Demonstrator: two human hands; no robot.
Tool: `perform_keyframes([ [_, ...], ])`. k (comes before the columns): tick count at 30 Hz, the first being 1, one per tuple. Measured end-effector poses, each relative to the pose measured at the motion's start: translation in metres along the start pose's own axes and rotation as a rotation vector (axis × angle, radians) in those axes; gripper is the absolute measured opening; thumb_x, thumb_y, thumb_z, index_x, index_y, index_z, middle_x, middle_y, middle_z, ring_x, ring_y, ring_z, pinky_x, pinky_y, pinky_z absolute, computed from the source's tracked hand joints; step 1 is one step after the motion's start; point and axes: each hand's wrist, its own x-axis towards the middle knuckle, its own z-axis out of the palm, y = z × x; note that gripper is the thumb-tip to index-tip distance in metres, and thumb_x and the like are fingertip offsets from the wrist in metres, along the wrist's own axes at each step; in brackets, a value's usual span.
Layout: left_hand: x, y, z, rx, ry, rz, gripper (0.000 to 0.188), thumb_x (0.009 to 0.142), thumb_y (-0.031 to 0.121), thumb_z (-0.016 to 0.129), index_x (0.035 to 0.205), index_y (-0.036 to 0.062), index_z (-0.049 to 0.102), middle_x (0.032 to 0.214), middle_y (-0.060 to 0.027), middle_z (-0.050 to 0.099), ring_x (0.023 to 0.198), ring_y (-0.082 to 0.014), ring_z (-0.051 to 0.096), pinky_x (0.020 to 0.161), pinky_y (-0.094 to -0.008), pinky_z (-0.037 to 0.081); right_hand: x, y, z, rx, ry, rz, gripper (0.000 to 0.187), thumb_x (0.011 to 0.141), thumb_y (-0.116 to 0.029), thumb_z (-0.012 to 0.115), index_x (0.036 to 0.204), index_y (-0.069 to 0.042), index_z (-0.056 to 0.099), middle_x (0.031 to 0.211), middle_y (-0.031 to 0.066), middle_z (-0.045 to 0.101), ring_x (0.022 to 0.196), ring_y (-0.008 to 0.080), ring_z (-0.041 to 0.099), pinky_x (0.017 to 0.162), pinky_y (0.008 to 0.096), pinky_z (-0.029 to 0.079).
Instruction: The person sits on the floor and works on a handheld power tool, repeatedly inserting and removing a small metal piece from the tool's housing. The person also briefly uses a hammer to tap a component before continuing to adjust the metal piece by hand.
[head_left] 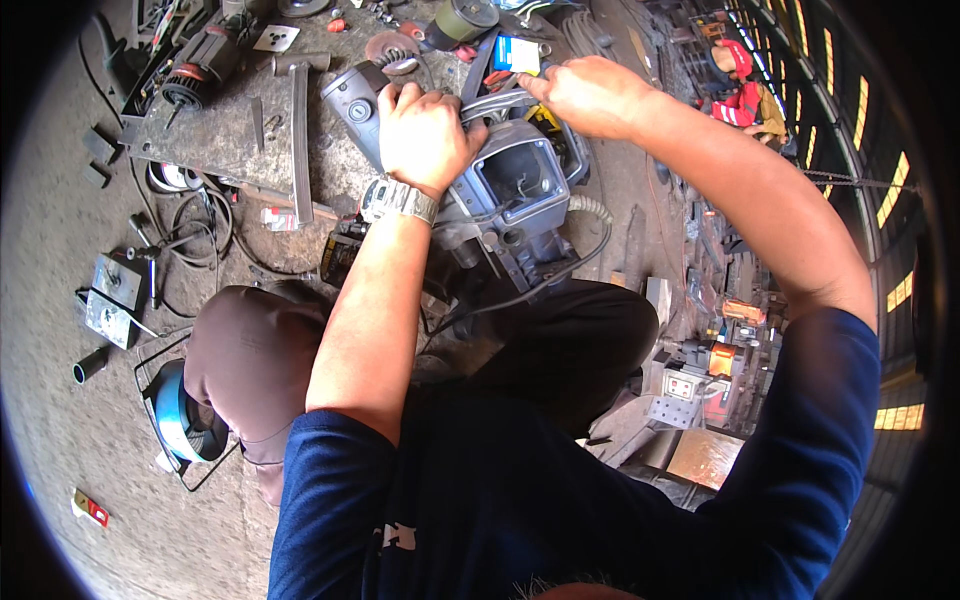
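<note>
Grey metal power-tool housing [505, 195], opened, propped on lap above the floor. Left hand [428, 135] clenched over its top; right hand [590, 95] apparently pinching a small part at the upper edge. Risk: black cable [585, 262] snagging, housing tipping off.

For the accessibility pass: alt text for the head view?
A person's left hand grips the top of a grey, boxy power-tool housing while the right hand pinches something small at its far edge. Scrap, cables and a worn metal plate litter the concrete floor.
</note>
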Motion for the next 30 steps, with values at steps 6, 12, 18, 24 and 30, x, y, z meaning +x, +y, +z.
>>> perform_keyframes([
  [6, 0.001, 0.002, 0.0, 0.044, -0.042, -0.009, 0.041, 0.081, 0.05, 0.078, 0.091, 0.0098, 0.081, 0.092, -0.0058, 0.077, 0.103, -0.0245, 0.066, 0.112, -0.0514, 0.037, -0.001, 0.006, 0.007, 0.072, 0.008, -0.029, 0.05, 0.093, -0.006, 0.063, 0.143, -0.005, 0.062, 0.121, 0.0164, 0.064, 0.102, 0.0354, 0.074, 0.085, 0.049, 0.061],
  [12, -0.001, 0.0, 0.002, 0.055, 0.022, 0.014, 0.037, 0.081, 0.048, 0.076, 0.087, 0.0112, 0.08, 0.089, -0.0074, 0.077, 0.099, -0.0272, 0.067, 0.109, -0.0512, 0.039, -0.003, 0.011, 0.021, 0.119, 0.131, -0.097, 0.052, 0.092, -0.008, 0.066, 0.144, -0.006, 0.061, 0.122, 0.0141, 0.061, 0.104, 0.035, 0.072, 0.087, 0.0486, 0.06],
  [18, 0.0, 0.001, 0.002, 0.063, 0.004, 0.004, 0.037, 0.081, 0.048, 0.076, 0.086, 0.0113, 0.08, 0.088, -0.0072, 0.077, 0.098, -0.0273, 0.067, 0.109, -0.051, 0.039, -0.004, 0.026, 0.026, 0.137, 0.211, -0.216, 0.05, 0.094, -0.011, 0.067, 0.143, -0.008, 0.062, 0.12, 0.0118, 0.063, 0.106, 0.0334, 0.071, 0.087, 0.0469, 0.06],
  [24, 0.002, 0.001, 0.004, 0.052, -0.022, 0.018, 0.037, 0.081, 0.048, 0.076, 0.088, 0.0118, 0.081, 0.088, -0.0071, 0.077, 0.099, -0.0273, 0.067, 0.108, -0.0504, 0.039, -0.009, 0.017, 0.015, 0.035, 0.145, -0.084, 0.047, 0.095, -0.012, 0.065, 0.141, -0.013, 0.064, 0.115, 0.011, 0.066, 0.11, 0.0318, 0.069, 0.088, 0.0443, 0.061],
  [30, 0.001, 0.003, 0.0, 0.037, -0.069, 0.003, 0.039, 0.082, 0.05, 0.076, 0.09, 0.0114, 0.081, 0.092, -0.0089, 0.077, 0.103, -0.0279, 0.067, 0.111, -0.0516, 0.038, -0.024, 0.006, -0.013, -0.185, 0.189, 0.01, 0.029, 0.096, -0.014, 0.063, 0.123, -0.008, 0.072, 0.11, 0.0159, 0.074, 0.109, 0.0336, 0.072, 0.089, 0.0419, 0.061],
])
